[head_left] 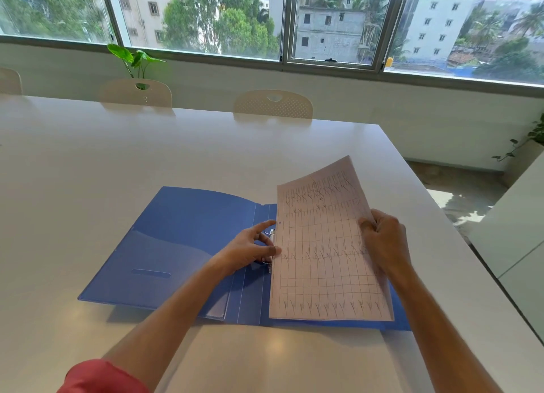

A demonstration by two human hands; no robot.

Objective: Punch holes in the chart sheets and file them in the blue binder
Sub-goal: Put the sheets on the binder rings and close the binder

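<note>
While the right hand [385,239] pinches the chart sheets [326,254], let the open left hand [253,245] guide punched holes onto the blue binder [182,239] rings [269,233].

Office: long table [147,157], chairs [273,104]

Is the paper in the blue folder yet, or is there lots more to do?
Nearly in. Done: the blue binder lies open on the table, and the chart sheet shows a punched hole near its left edge. In hand: the right hand grips the sheet's right edge while the left hand is at the rings. Left: settling the sheet flat and closing the binder. No other sheets or punch are visible.
</note>
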